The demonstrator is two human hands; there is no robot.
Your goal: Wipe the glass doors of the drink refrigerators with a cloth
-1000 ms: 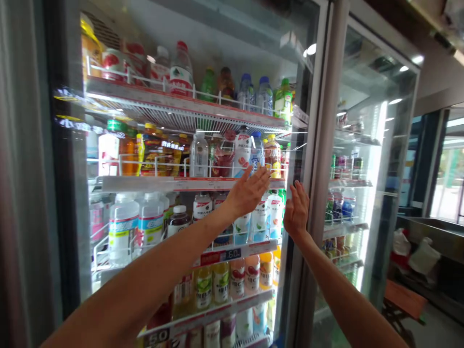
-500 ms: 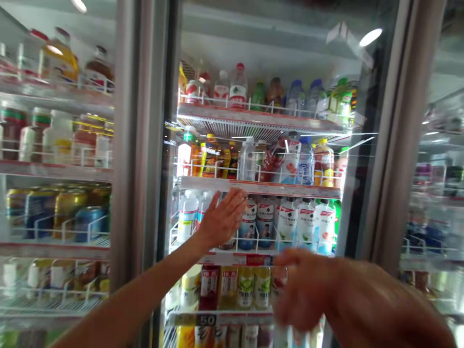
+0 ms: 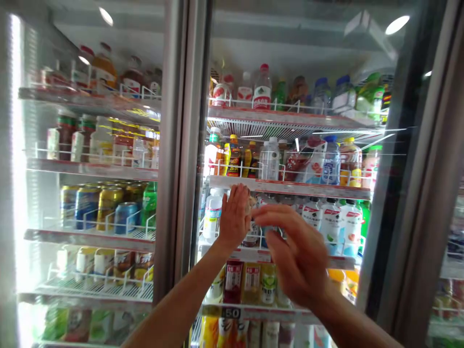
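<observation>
Glass door (image 3: 290, 48) of a drinks cooler takes up the centre and right of the frame, bounded by a metal frame (image 3: 184, 121) left of centre. Behind it, white wire-fronted shelves (image 3: 290, 187) carry rows of bottles. At the left of the frame, a neighbouring cooler holds more bottles above cans (image 3: 87, 205), with a bright light strip (image 3: 18, 145) along the far left edge. Oval lights shine in the glass at upper left and upper right.

Near the centre, the left hand (image 3: 234, 217) is open and flat, fingers together, pointing up at the glass; whether it touches is hard to tell. A pale patch beside its fingers cannot be made out. Right of it, the right hand (image 3: 299, 251) is loosely curved, thumb and fingers apart; motion blurs it, and it hides part of the middle shelves' bottles. Both forearms run off the bottom edge, which also cuts the lowest row of bottles. Things at the far right are dim and blurred.
</observation>
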